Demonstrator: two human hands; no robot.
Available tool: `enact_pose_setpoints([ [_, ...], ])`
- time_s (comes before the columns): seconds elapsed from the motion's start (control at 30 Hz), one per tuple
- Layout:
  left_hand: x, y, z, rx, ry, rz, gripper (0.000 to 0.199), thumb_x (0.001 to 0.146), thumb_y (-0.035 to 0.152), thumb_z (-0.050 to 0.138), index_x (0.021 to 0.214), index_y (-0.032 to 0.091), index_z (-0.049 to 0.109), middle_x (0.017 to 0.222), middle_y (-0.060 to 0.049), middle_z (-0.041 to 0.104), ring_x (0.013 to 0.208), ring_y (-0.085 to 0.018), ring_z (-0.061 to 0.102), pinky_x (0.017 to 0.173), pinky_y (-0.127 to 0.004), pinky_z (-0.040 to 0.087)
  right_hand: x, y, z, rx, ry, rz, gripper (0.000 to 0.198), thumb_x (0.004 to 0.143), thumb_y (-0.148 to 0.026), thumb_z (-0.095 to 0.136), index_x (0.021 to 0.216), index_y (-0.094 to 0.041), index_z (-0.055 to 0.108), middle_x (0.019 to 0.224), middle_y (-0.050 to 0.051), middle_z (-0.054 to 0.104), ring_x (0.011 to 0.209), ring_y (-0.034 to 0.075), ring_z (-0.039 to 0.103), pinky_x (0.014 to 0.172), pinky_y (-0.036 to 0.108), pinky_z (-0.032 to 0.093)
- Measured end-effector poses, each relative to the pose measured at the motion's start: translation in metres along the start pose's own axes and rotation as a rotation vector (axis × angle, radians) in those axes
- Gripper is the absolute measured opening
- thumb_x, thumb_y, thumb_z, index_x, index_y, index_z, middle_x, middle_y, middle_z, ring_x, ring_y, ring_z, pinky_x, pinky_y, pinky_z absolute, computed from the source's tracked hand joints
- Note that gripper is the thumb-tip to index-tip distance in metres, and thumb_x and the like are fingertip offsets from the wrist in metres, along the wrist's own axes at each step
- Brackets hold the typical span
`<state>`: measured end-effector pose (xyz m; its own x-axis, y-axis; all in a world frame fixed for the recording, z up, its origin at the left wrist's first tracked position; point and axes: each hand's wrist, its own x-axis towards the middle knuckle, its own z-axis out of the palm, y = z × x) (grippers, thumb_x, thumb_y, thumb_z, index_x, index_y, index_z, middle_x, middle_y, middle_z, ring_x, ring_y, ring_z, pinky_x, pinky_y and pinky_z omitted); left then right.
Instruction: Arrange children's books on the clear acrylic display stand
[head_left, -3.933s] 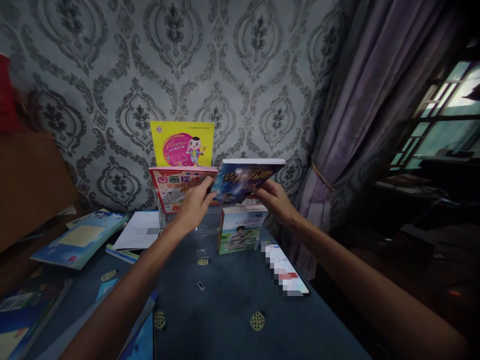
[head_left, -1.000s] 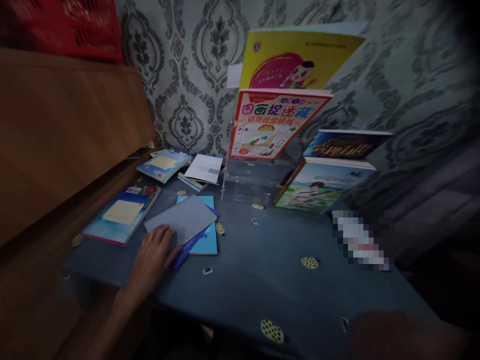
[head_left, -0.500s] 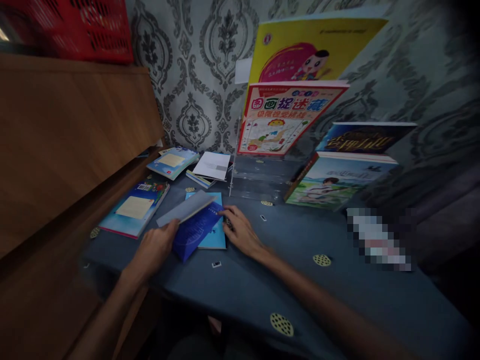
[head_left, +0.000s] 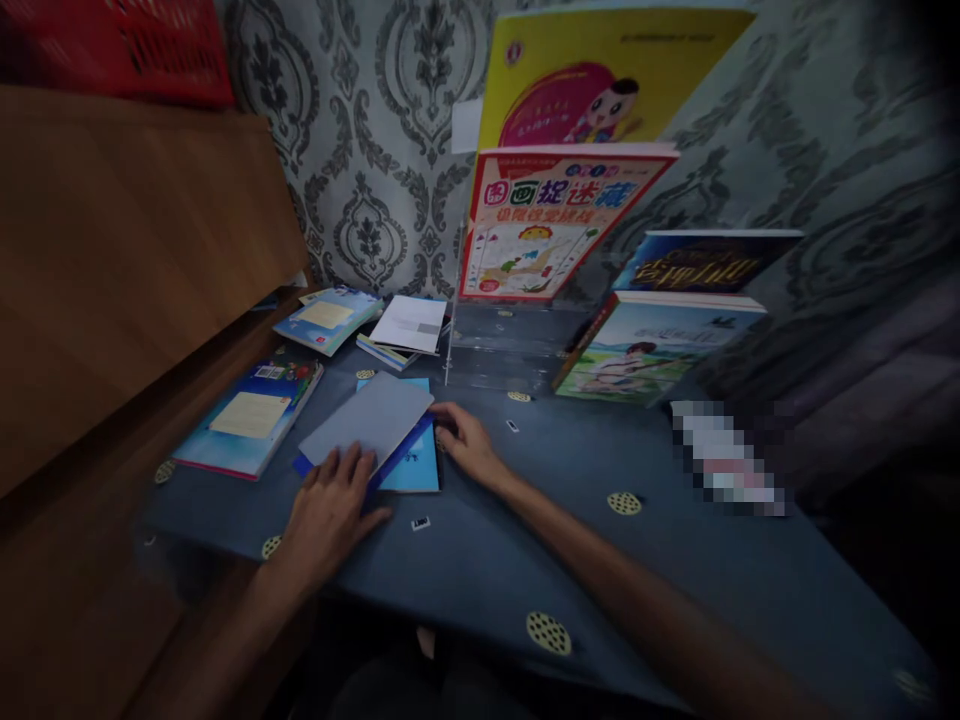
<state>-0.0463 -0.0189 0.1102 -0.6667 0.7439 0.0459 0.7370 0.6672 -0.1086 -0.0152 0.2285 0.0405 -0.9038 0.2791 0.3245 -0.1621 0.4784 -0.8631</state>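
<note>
A dark-blue booklet lies slantwise on a light-blue booklet, with a pale grey-white sheet or inner cover facing up on top. My left hand rests flat on the lower part of that pale face, fingers spread and thumb out to the side. At the right corner, my right hand has its fingers curled at the edge of the dark-blue booklet, pinching it. Part of the light-blue booklet is hidden underneath.
Left of my hands lies a thick blue book. Behind are more books and a pale-topped stack. A clear stand holds a yellow book and a red-edged book. Two books stand at right.
The pale flap has come down over the dark-blue cover. My left hand went from gripping its edge to lying flat on it. The view has shifted slightly.
</note>
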Motion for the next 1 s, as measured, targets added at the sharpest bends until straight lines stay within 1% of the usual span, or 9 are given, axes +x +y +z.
enact_pose_setpoints([
  [0.2, 0.002, -0.007, -0.011, 0.026, -0.133, 0.018, 0.047, 0.097, 0.026, 0.052, 0.143, 0.018, 0.048, 0.153, -0.013, 0.048, 0.141, -0.032, 0.045, 0.105, -0.044, 0.05, -0.001, 0.006, -0.001, 0.34, 0.014, 0.108, 0.03, 0.077, -0.015, 0.056, 0.105, -0.021, 0.064, 0.108, 0.006, 0.071, 0.104, 0.02, 0.068, 0.095, 0.04, 0.053],
  [0.27, 0.005, -0.011, -0.016, 0.015, -0.156, 0.037, 0.044, 0.1, 0.025, 0.047, 0.143, 0.018, 0.048, 0.152, -0.014, 0.049, 0.137, -0.031, 0.05, 0.102, -0.043, 0.052, -0.006, 0.005, -0.002, 0.4, 0.006, 0.166, 0.027, 0.077, -0.016, 0.057, 0.102, -0.021, 0.063, 0.105, 0.005, 0.071, 0.101, 0.02, 0.068, 0.086, 0.037, 0.057],
  [0.37, 0.008, -0.014, -0.021, -0.014, -0.158, 0.028, 0.04, 0.102, 0.024, 0.039, 0.141, 0.02, 0.049, 0.142, -0.013, 0.059, 0.121, -0.028, 0.064, 0.091, -0.039, 0.056, -0.016, 0.002, -0.004, 0.444, -0.018, 0.228, 0.025, 0.078, -0.018, 0.056, 0.102, -0.022, 0.063, 0.101, 0.005, 0.07, 0.096, 0.02, 0.069, 0.069, 0.03, 0.058],
  [0.47, 0.01, -0.014, -0.027, -0.001, -0.179, -0.014, 0.039, 0.103, 0.02, 0.034, 0.138, 0.018, 0.051, 0.126, -0.014, 0.069, 0.104, -0.028, 0.072, 0.081, -0.036, 0.056, -0.026, -0.004, -0.004, 0.359, -0.05, 0.211, 0.023, 0.079, -0.017, 0.055, 0.1, -0.02, 0.064, 0.095, 0.004, 0.069, 0.087, 0.019, 0.067, 0.065, 0.028, 0.055],
  [0.6, 0.006, -0.007, -0.033, 0.03, -0.203, -0.059, 0.042, 0.099, 0.011, 0.035, 0.135, 0.02, 0.055, 0.114, -0.012, 0.074, 0.098, -0.026, 0.073, 0.077, -0.033, 0.055, -0.032, -0.016, -0.003, 0.049, -0.021, 0.091, 0.017, 0.084, -0.018, 0.055, 0.094, -0.019, 0.069, 0.085, 0.003, 0.065, 0.079, 0.017, 0.062, 0.071, 0.03, 0.051],
  [0.7, 0.002, -0.001, -0.026, -0.07, -0.092, 0.032, 0.031, 0.102, 0.026, 0.041, 0.122, 0.023, 0.064, 0.115, -0.01, 0.074, 0.1, -0.024, 0.072, 0.082, -0.032, 0.055, -0.033, -0.023, -0.002, -0.095, 0.023, 0.031, 0.017, 0.088, -0.021, 0.055, 0.096, -0.019, 0.07, 0.082, 0.002, 0.061, 0.075, 0.017, 0.058, 0.072, 0.031, 0.049],
  [0.8, 0.004, -0.004, -0.009, -0.151, 0.082, 0.1, 0.031, 0.099, 0.039, 0.049, 0.118, 0.022, 0.067, 0.13, -0.011, 0.068, 0.12, -0.027, 0.063, 0.101, -0.04, 0.05, -0.034, -0.026, -0.001, -0.14, 0.05, 0.034, 0.018, 0.09, -0.021, 0.053, 0.099, -0.018, 0.068, 0.085, 0.003, 0.06, 0.077, 0.018, 0.059, 0.074, 0.033, 0.05],
  [0.9, 0.012, -0.015, 0.008, -0.117, 0.121, -0.064, 0.046, 0.096, 0.042, 0.051, 0.134, 0.015, 0.057, 0.147, -0.02, 0.052, 0.135, -0.035, 0.05, 0.106, -0.052, 0.045, -0.039, -0.031, 0.002, -0.204, 0.05, -0.008, 0.021, 0.09, -0.018, 0.051, 0.104, -0.018, 0.067, 0.097, 0.007, 0.062, 0.09, 0.021, 0.061, 0.084, 0.037, 0.052],
  [1.0, 0.02, -0.032, 0.019, -0.192, 0.041, -0.178, 0.063, 0.095, 0.053, 0.045, 0.142, 0.011, 0.047, 0.145, -0.025, 0.052, 0.128, -0.037, 0.056, 0.099, -0.052, 0.05, -0.048, -0.042, 0.004, -0.314, -0.023, -0.115, 0.032, 0.091, -0.017, 0.053, 0.121, -0.016, 0.062, 0.128, 0.014, 0.059, 0.122, 0.025, 0.054, 0.105, 0.043, 0.045],
])
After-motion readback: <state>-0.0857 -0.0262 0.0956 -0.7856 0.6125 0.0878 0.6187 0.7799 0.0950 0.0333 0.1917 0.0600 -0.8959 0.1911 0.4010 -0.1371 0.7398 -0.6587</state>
